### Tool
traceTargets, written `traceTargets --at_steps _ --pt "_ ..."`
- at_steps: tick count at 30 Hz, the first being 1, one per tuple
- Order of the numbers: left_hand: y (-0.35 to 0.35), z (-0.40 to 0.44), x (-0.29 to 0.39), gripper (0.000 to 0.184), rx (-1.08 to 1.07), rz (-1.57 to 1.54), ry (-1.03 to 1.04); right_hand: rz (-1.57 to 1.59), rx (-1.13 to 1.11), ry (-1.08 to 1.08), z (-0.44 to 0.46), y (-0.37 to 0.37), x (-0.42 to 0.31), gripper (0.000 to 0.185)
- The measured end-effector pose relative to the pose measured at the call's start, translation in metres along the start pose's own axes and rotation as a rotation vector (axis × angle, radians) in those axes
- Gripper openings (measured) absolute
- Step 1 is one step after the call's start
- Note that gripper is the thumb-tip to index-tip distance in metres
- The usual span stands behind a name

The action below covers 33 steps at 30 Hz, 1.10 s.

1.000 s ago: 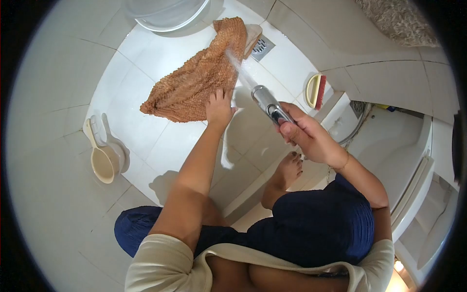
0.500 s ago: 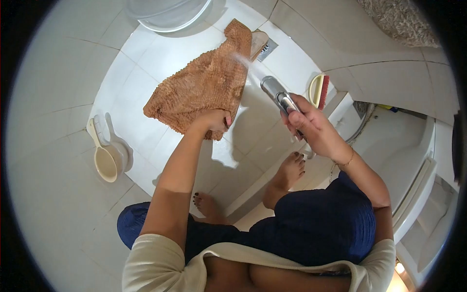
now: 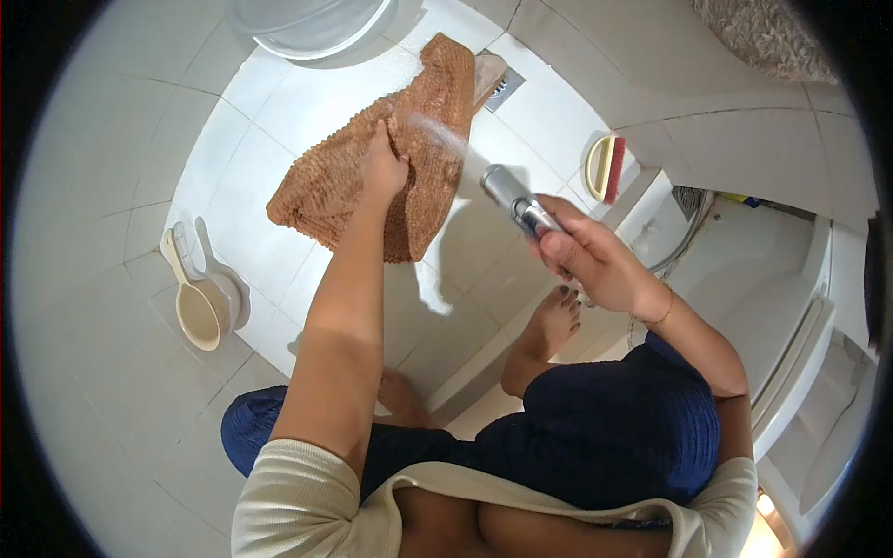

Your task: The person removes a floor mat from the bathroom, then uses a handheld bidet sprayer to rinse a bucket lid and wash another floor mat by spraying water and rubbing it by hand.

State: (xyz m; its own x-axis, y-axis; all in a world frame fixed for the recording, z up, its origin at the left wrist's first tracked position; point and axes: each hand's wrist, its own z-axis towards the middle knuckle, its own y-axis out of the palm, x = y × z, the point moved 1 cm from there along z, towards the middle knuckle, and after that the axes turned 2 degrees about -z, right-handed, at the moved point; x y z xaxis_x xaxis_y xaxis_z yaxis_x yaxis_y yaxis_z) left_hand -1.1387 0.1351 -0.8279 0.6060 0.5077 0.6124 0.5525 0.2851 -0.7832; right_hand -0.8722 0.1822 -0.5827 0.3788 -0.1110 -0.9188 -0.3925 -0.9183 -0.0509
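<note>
A brown textured cloth [image 3: 321, 186] lies spread on the white tiled floor. My left hand [image 3: 384, 166] is on the middle of it, fingers pinched together on a fold of the fabric. In my right hand [image 3: 581, 249] is a silver sprayer [image 3: 512, 192], its nozzle pointing up and left. Water streams from it onto the cloth just right of my left fingertips. A beige object [image 3: 487, 76] lies partly under the cloth's upper right edge, beside a metal floor drain [image 3: 505, 89].
A scrub brush [image 3: 606, 169] with red bristles stands by the right wall. At left is a cream dipper [image 3: 199, 312]. A clear basin [image 3: 312, 23] sits at the top. My feet are near a low ledge [image 3: 484, 368]; a white fixture [image 3: 791, 372] is at right.
My left hand has moved up from the cloth's lower edge to its middle. The lower edge is now spread out, and the sprayer has shifted slightly left and down.
</note>
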Motion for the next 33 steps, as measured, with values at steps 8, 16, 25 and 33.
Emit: traceTargets --at_steps 8,16,25,33 --pt "-0.006 0.016 0.010 0.059 -0.178 0.051 -0.174 -0.058 -0.046 0.272 -0.008 0.005 0.021 0.042" --pt "-0.009 0.008 0.033 0.038 -0.215 0.009 -0.093 -0.053 0.077 0.163 -0.011 0.002 0.018 0.043" --pt "-0.012 -0.047 0.053 0.029 -0.560 0.365 0.536 0.047 0.163 0.122 -0.008 -0.020 0.003 0.044" --pt "-0.006 0.011 0.019 0.068 0.044 0.372 0.095 -0.056 0.176 0.117 -0.006 -0.008 0.000 0.052"
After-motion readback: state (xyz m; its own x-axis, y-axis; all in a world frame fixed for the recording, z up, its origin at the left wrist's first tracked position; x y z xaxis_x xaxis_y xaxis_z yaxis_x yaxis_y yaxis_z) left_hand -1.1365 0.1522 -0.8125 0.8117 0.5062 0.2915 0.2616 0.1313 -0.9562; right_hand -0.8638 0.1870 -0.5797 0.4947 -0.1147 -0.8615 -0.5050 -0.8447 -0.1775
